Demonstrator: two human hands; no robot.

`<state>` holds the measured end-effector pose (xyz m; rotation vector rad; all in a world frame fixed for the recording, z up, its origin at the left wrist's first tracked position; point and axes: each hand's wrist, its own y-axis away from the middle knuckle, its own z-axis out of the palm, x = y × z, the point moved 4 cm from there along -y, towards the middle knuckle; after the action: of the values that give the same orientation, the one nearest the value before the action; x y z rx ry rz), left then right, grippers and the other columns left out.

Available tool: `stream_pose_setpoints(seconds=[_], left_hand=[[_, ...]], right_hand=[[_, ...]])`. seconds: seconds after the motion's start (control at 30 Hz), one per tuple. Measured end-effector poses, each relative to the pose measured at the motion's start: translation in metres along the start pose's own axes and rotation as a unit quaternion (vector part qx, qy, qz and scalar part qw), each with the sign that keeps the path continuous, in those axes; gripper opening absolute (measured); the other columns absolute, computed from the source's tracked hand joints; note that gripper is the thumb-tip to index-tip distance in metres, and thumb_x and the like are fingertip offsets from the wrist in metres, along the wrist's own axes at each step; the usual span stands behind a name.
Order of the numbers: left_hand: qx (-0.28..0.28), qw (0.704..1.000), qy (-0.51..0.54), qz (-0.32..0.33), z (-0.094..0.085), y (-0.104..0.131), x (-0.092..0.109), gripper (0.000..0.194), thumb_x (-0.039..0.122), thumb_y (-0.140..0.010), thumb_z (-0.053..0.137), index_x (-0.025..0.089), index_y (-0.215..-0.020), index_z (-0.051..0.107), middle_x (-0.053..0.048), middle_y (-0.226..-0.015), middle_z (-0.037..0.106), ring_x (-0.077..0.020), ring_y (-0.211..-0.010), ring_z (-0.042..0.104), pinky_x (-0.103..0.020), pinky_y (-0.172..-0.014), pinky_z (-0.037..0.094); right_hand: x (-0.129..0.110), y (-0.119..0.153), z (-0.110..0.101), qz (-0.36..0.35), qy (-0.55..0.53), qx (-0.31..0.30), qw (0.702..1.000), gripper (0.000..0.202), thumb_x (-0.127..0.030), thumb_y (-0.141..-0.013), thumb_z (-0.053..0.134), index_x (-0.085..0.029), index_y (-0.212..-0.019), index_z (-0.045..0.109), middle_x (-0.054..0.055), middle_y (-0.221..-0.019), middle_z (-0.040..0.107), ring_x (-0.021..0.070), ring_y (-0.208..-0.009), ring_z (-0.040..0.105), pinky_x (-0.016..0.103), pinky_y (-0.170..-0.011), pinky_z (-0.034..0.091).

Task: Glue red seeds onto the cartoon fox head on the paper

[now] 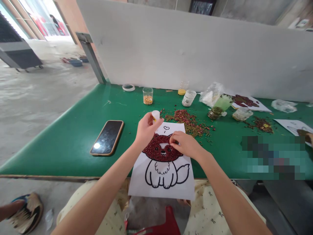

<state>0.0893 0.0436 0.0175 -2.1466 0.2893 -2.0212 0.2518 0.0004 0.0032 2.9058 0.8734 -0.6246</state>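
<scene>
A sheet of paper (139, 182) with a printed cartoon dog lies at the table's front edge, its lower end overhanging. Dark red grains cover most of the dog's head (154, 153); its body and tail are plain white. My left hand (146, 125) is closed around a small white bottle (156, 115) with a bit of yellow on it, above the paper's upper left. Over the right side of the dog's head, my right hand (183, 142) has its fingers pinched together; anything between them is too small to make out. Loose red and green grains (188, 122) are heaped behind the paper.
A phone (107, 137) lies left on the green table (61, 140). Behind stand a cup of yellow kernels (148, 96), a clear cup (189, 98), a tape roll (128, 87) and a tipped green bottle (221, 106). A white panel (183, 49) borders the back; another person's hand (310, 138) shows right.
</scene>
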Motion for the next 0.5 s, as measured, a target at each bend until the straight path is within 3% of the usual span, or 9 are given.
stream_pose_setpoints(seconds=[0.17,0.33,0.5], left_hand=[[0.001,1.0,-0.019,0.002,-0.0028,0.0008,0.0008,0.021,0.034,-0.076,0.065,0.019,-0.086,0.055,0.001,-0.073,0.054,-0.0092,-0.062,0.047,-0.022,-0.055,0.036],[0.002,1.0,-0.024,0.0,-0.004,0.0016,0.0026,0.02,0.035,-0.076,0.064,0.019,-0.084,0.055,0.001,-0.071,0.053,-0.009,-0.06,0.044,-0.023,-0.054,0.034],[0.003,1.0,-0.027,-0.004,-0.0048,0.0019,0.0026,0.022,0.035,-0.075,0.064,0.019,-0.088,0.057,0.0,-0.073,0.055,-0.009,-0.06,0.046,-0.023,-0.054,0.035]], right_hand=[[0.0007,-0.0011,0.002,0.008,-0.007,0.005,1.0,0.01,-0.013,-0.079,0.053,-0.021,-0.074,0.056,0.003,-0.081,0.059,0.0169,-0.084,0.053,0.028,-0.07,0.041],[0.0091,-0.0017,0.0055,0.076,-0.079,-0.003,0.994,0.009,-0.013,-0.077,0.056,-0.021,-0.08,0.056,0.001,-0.081,0.059,0.0136,-0.073,0.053,0.026,-0.063,0.039],[0.0089,-0.0028,-0.0044,0.103,-0.116,0.02,0.988,0.008,-0.013,-0.079,0.053,-0.02,-0.079,0.057,0.002,-0.081,0.062,0.0132,-0.071,0.053,0.027,-0.065,0.039]])
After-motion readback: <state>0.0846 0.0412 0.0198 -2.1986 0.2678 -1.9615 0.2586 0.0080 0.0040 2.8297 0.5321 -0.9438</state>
